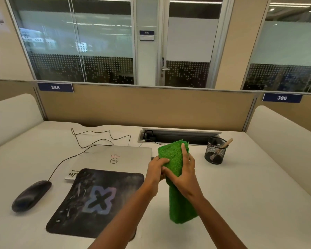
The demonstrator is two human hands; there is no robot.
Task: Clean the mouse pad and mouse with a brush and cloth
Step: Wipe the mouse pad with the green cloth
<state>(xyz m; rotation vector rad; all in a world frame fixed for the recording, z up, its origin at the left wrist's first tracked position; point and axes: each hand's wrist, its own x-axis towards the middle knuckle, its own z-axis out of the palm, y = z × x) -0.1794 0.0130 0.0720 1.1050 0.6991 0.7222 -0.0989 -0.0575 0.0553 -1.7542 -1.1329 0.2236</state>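
Your left hand [155, 170] and right hand [186, 178] clutch the green terry cloth [171, 153]; the dark printed mouse pad [95, 200] at eight o'clock likely awaits wiping.

We are looking over a white desk [241, 186] at a tan cubicle partition [147, 106] carrying a 385 plate [55, 87] and a 386 plate [281, 97]; behind it, frosted glass walls [79, 47] and a glass door [187, 51] are reflecting ceiling lights [293, 4].
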